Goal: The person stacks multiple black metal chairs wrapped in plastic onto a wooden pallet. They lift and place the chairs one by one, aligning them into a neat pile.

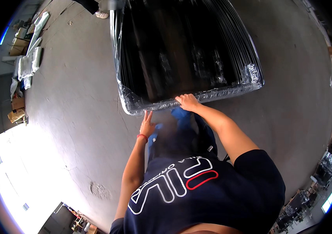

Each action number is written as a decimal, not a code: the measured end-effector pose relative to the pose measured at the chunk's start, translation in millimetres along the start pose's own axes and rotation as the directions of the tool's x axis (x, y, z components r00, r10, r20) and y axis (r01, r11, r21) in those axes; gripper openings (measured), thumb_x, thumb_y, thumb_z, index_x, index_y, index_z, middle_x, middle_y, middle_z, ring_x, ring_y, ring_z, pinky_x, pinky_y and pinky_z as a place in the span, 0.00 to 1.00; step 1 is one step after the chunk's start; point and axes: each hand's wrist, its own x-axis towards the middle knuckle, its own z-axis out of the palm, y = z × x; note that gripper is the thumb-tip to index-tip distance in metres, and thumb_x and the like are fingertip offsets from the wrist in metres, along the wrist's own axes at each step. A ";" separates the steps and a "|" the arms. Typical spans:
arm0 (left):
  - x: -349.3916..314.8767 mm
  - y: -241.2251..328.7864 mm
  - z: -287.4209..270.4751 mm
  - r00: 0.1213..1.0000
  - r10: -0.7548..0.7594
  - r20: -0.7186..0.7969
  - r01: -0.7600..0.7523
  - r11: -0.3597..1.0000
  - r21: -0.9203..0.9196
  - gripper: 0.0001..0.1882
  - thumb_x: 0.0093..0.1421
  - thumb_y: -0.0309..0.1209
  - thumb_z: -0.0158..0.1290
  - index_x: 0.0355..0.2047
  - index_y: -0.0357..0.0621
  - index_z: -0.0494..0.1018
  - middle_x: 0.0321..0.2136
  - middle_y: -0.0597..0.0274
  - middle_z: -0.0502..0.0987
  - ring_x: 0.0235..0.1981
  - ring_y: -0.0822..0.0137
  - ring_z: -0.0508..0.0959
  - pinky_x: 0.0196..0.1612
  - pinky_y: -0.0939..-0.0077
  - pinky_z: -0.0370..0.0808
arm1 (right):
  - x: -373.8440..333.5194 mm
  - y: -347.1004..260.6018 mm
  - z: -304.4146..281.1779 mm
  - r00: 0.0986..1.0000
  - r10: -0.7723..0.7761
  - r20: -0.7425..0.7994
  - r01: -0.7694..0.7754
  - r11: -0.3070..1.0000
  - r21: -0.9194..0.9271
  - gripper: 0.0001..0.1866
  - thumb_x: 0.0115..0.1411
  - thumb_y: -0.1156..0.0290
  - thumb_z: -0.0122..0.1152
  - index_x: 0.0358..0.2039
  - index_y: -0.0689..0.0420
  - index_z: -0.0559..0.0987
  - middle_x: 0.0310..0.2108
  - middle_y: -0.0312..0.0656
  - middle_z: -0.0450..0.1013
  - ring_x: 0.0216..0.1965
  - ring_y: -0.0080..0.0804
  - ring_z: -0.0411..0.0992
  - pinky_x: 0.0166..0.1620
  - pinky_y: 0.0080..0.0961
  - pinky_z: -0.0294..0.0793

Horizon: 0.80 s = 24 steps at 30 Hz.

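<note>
Where the concrete floor (76, 117) lies bare, a large dark pallet load wrapped in clear stretch film (185, 50) stands in front of the person, its near edge close to their legs. The right hand (188, 102) rests on that near edge, fingers curled over the bunched film at the rim. The left hand (147, 125) hangs just below the edge, fingers spread open and holding nothing, a red band at the wrist. Well apart, at the left wall, lie cardboard boxes (16, 109) and plastic-wrapped bundles (29, 64).
</note>
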 end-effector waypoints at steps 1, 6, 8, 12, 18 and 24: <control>0.7 0.3 1.0 1.000 -0.015 -0.001 0.015 1.000 0.021 0.34 0.47 0.26 0.49 0.56 0.51 0.52 0.58 0.47 0.43 0.56 0.48 0.53 0.55 0.68 0.56 | -0.6 0.4 1.3 1.000 -0.003 -0.005 0.003 1.000 0.008 0.15 0.41 0.66 0.59 0.31 0.54 0.70 0.25 0.43 0.72 0.29 0.40 0.72 0.29 0.35 0.71; -1.9 20.2 -4.7 0.981 -0.196 0.013 0.185 0.943 0.277 0.33 0.49 0.31 0.48 0.56 0.62 0.52 0.59 0.63 0.45 0.60 0.55 0.45 0.56 0.50 0.46 | 4.5 1.6 5.6 0.999 0.012 0.051 -0.012 1.000 -0.008 0.18 0.41 0.64 0.60 0.34 0.53 0.70 0.25 0.41 0.72 0.29 0.38 0.72 0.30 0.33 0.71; -0.1 20.8 -4.8 0.980 -0.199 0.021 0.183 0.933 0.309 0.32 0.49 0.32 0.48 0.56 0.62 0.53 0.59 0.62 0.46 0.60 0.55 0.45 0.57 0.51 0.46 | 4.3 1.2 3.7 0.997 0.029 0.071 -0.028 0.999 -0.017 0.19 0.40 0.64 0.61 0.35 0.52 0.70 0.26 0.40 0.72 0.30 0.37 0.72 0.31 0.32 0.71; 5.8 20.9 -7.8 0.976 -0.211 0.048 0.187 0.934 0.305 0.30 0.50 0.33 0.47 0.55 0.60 0.54 0.59 0.59 0.48 0.60 0.53 0.45 0.56 0.52 0.48 | 6.2 2.4 1.8 0.994 0.028 0.103 -0.030 0.999 0.016 0.15 0.41 0.65 0.58 0.32 0.53 0.71 0.24 0.43 0.72 0.28 0.40 0.72 0.31 0.34 0.72; 11.4 25.3 -9.0 0.972 -0.236 -0.006 0.229 0.936 0.268 0.29 0.48 0.32 0.47 0.52 0.51 0.56 0.55 0.56 0.54 0.57 0.56 0.53 0.56 0.57 0.51 | 12.7 1.4 -6.4 0.969 0.091 0.230 -0.111 0.991 0.074 0.21 0.40 0.68 0.54 0.39 0.48 0.73 0.28 0.44 0.74 0.31 0.40 0.72 0.35 0.34 0.71; 20.5 4.1 -0.6 0.972 -0.208 -0.108 0.222 0.964 0.144 0.27 0.46 0.31 0.47 0.48 0.44 0.56 0.48 0.52 0.62 0.49 0.53 0.64 0.51 0.62 0.60 | 17.1 2.9 -6.8 0.950 0.105 0.293 -0.136 0.987 0.086 0.24 0.39 0.69 0.51 0.42 0.46 0.73 0.31 0.45 0.73 0.34 0.40 0.72 0.37 0.35 0.70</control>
